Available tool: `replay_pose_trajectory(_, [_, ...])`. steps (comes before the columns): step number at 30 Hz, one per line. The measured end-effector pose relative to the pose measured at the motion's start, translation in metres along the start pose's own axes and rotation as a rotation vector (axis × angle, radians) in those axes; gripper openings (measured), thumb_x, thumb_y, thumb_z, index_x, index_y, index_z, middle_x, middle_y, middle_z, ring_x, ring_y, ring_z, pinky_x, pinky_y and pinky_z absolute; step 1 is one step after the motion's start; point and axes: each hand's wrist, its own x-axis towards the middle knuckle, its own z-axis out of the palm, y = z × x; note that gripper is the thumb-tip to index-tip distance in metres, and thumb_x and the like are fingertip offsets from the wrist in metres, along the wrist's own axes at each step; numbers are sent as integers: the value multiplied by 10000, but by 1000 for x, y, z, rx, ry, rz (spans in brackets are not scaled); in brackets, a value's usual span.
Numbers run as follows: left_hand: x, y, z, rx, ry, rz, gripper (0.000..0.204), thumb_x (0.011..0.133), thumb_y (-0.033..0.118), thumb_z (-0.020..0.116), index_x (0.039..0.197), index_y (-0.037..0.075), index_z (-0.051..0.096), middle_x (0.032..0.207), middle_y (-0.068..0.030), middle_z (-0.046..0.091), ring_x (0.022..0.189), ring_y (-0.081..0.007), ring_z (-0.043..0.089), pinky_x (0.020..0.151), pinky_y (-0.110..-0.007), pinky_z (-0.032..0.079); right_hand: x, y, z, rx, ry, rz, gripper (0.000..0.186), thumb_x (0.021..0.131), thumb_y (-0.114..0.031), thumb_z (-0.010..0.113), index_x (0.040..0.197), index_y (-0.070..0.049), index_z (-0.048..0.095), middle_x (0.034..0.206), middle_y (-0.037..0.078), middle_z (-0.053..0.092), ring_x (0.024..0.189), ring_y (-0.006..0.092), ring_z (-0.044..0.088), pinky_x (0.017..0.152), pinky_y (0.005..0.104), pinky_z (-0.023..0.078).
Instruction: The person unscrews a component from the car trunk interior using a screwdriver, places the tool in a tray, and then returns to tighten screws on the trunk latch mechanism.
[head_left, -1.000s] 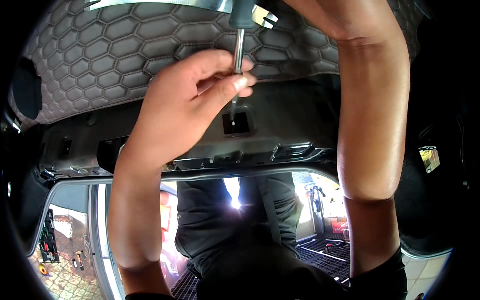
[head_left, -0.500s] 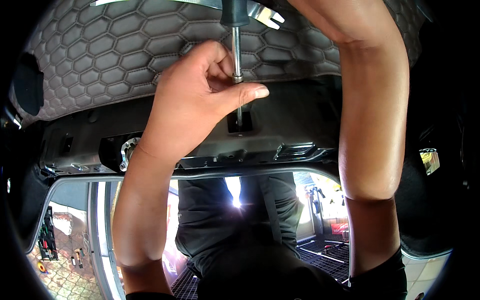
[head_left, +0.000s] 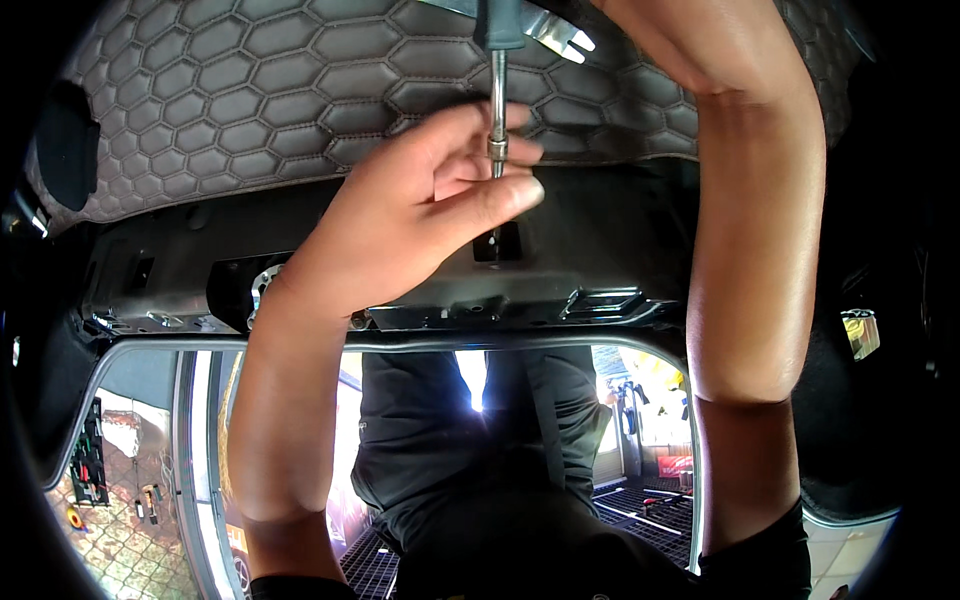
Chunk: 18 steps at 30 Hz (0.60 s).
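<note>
A screwdriver [head_left: 498, 95] with a dark grey handle and a bright metal shaft hangs down from the top edge. Its tip points at a rectangular opening [head_left: 510, 243] in the black trim panel [head_left: 420, 215]. My left hand [head_left: 410, 195] is around the lower shaft. Its fingers stretch behind the metal and its thumb crosses in front, with a gap between them, so I see no firm grip. Only the wrist and heel of my right hand [head_left: 680, 45] show at the top. Its fingers lie beyond the picture, beside the screwdriver's handle.
Behind the panel spreads grey quilted upholstery [head_left: 270, 110], with a notched metal pry bar [head_left: 555, 32] lying on it. A metal latch part [head_left: 266, 284] sits in a recess by my left wrist. Outside the frame edge, a tool rack [head_left: 92, 455] stands on paving at left.
My left hand and the screwdriver have shifted slightly right in the view. My left fingers, curled before, now stretch out past the shaft.
</note>
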Motion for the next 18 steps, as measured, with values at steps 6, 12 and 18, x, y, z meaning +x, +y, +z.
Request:
replay_pose_trajectory(6, [5, 9, -8, 297, -1, -165, 304, 962, 103, 739, 1202, -52, 636, 1032, -106, 742, 978, -177, 732, 898, -290, 566, 6, -1, 64, -233, 516, 39, 305, 1046, -190, 527, 1170, 54, 662, 1056, 134, 724, 959, 175, 709, 760, 236, 556])
replay_pose_trajectory(12, [2, 1, 4, 20, 24, -33, 316, 1004, 92, 675, 1281, -47, 615, 1096, -135, 739, 1002, -198, 727, 926, -313, 562, 7, -9, 58, -237, 529, 137, 278, 1033, -218, 584, 1144, 18, 680, 1051, 110, 718, 943, 164, 692, 810, 270, 558])
replay_pose_trajectory(18, [2, 12, -9, 296, -46, -170, 257, 997, 83, 679, 1202, -59, 619, 1116, -150, 737, 999, -190, 728, 927, -310, 557, 1, 13, 30, -209, 348, -58, 300, 1039, -248, 565, 1139, 9, 684, 1061, 86, 715, 957, 161, 691, 810, 280, 561])
